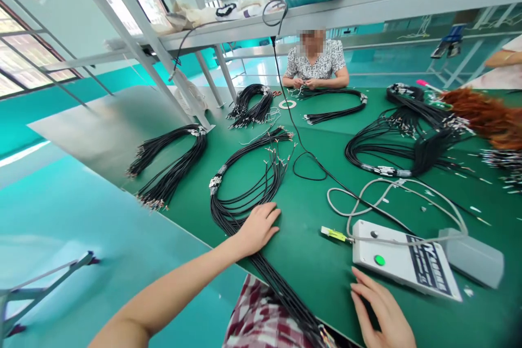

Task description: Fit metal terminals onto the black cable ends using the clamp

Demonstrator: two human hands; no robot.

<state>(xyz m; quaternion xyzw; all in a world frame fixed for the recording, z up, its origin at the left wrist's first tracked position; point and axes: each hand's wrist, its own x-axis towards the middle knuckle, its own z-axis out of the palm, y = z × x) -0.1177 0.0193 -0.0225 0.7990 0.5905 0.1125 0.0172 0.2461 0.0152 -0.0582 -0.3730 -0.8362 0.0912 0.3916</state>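
My left hand [258,229] lies palm down across a bundle of thin black cables [228,211], with its fingers stretched out onto the green table. This bundle curves round in a loop, gathered by a band of pale connectors, and one end hangs over the table's front edge beside my lap. Its far ends show bare or light-coloured tips. My right hand [382,312] is at the front right, fingers apart and holding nothing. Just beyond it sits a white box [402,258] with a green button. A yellow-green connector [333,234] on a grey cord lies left of that box.
Further cable bundles lie at the left [199,147], the back [253,103] and the right [379,168]. A grey plastic piece [475,258] lies by the box. A black cord [281,76] hangs from the shelf [367,13] overhead. Across the table [310,212] sits a person [316,68].
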